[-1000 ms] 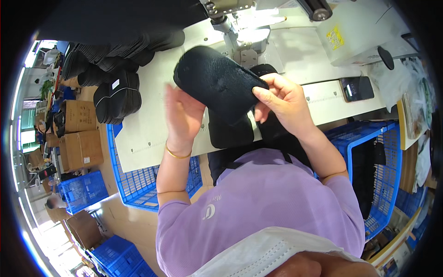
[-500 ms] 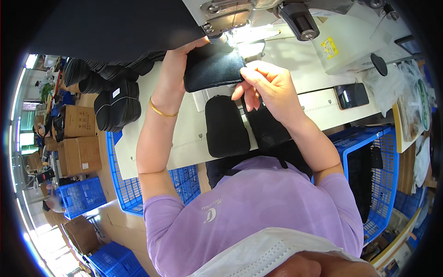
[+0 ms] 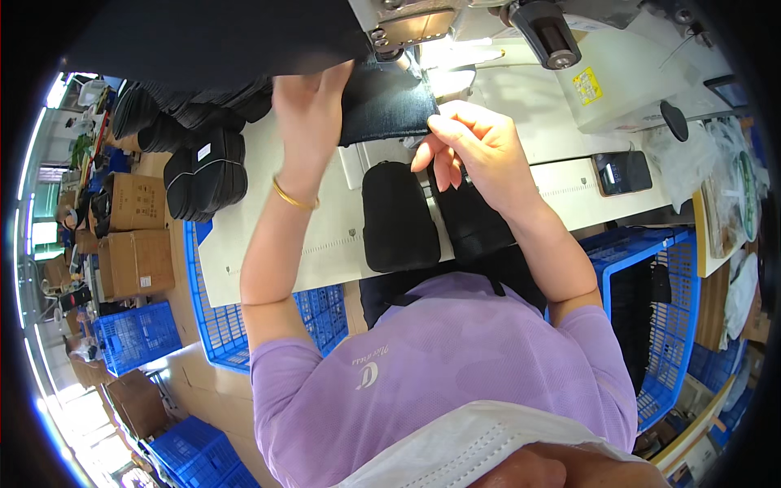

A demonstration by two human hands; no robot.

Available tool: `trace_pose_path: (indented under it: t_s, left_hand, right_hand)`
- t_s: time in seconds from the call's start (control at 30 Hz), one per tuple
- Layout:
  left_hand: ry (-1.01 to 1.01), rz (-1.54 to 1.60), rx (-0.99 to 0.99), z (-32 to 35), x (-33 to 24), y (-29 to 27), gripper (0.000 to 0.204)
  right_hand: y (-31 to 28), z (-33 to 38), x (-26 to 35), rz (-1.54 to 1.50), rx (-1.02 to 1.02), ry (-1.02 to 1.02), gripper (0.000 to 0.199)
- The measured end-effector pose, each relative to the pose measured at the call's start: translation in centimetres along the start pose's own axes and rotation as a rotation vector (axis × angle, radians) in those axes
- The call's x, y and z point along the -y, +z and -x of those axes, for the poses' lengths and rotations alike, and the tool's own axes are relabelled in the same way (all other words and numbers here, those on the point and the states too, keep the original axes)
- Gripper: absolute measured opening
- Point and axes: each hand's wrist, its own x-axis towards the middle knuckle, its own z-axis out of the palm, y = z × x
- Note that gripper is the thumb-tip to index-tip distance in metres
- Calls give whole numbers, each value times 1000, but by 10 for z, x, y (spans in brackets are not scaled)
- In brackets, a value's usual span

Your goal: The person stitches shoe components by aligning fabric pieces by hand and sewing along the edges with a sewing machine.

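A black fabric piece (image 3: 382, 110) lies under the lit needle area of a sewing machine (image 3: 439, 23). My right hand (image 3: 482, 150) pinches its near right corner between thumb and forefinger, the other fingers loosely curled below. My left hand (image 3: 309, 110) is at the piece's left edge, smeared by motion, its fingertips partly hidden by the machine's dark body; whether it grips the fabric I cannot make out. Toward me, two black padded fabric pieces lie side by side on the table's near edge, the left one (image 3: 399, 220) fully seen and the right one (image 3: 472, 215) partly behind my right hand.
Tied black fabric bundles (image 3: 205, 175) sit at the table's left. A phone (image 3: 621, 172) lies on the white table (image 3: 561, 185) to the right. Blue crates (image 3: 679, 317) stand at both sides below. Cardboard boxes (image 3: 140, 262) are on the floor at left.
My left hand has shifted up and left along the fabric's edge. The black piece has moved slightly away from me, under the machine. My right hand keeps its pinch at the corner.
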Motion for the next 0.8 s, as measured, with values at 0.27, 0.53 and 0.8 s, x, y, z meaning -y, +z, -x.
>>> trace_pose_path:
  t_s: [0.27, 0.53, 0.8]
  left_hand:
    - [1154, -709, 245, 34, 0, -4, 32]
    - [1159, -749, 209, 23, 3, -1, 34]
    - [1163, -802, 162, 15, 2, 2, 33]
  right_hand:
    - [0, 1, 3, 21, 4, -24, 25]
    - [4, -8, -3, -48, -61, -33, 22]
    - [0, -4, -4, -28, -35, -6, 21]
